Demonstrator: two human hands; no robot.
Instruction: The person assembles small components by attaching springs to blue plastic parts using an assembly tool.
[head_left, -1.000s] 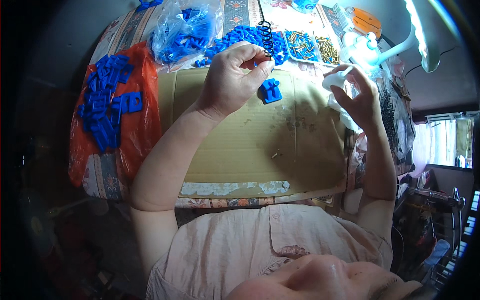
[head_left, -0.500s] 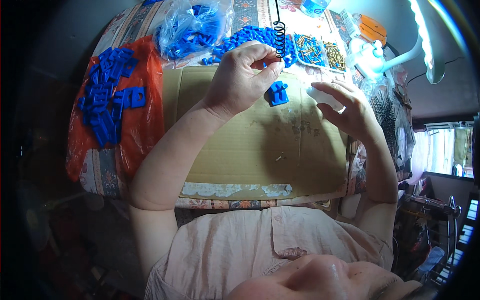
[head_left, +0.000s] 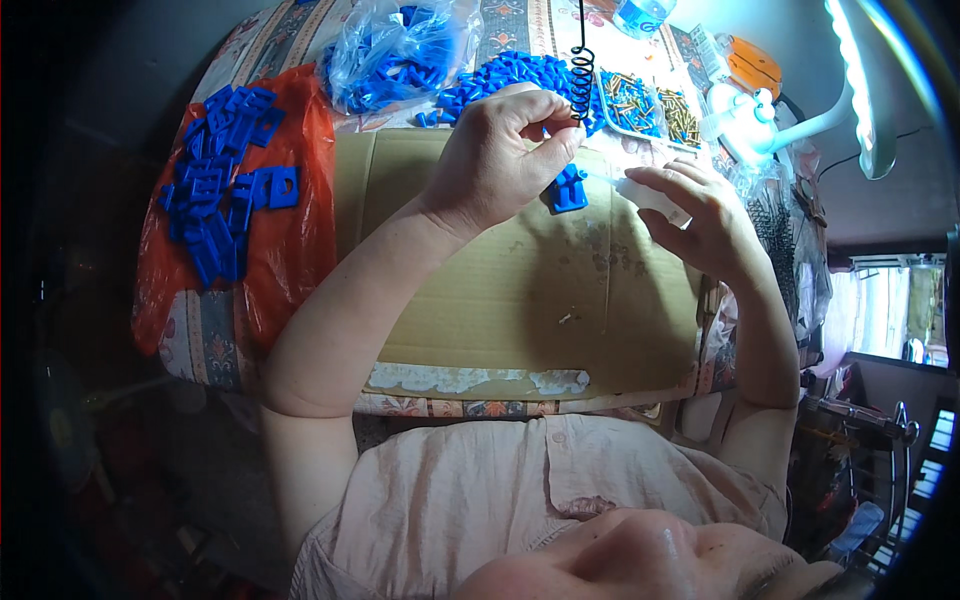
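Here the left hand (head_left: 500,155) pinches the lower end of the black coil (head_left: 582,88), likely light, springy and best held there, near the blue piece (head_left: 570,194) on the cardboard (head_left: 470,300), right grip (head_left: 700,210) wrapped around a pale bottle (head_left: 664,204)

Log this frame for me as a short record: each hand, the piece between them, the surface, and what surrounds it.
Left hand: thumb and finger pinching the lower end of a black coiled wire
Right hand: around a whitish bottle, tip toward the blue part; contact unclear
Blue part: on cardboard
Left side: blue pieces on a red bag
Far side: clear bag of blue pieces; loose blue pieces; brass-coloured pieces
Far right: lit white lamp
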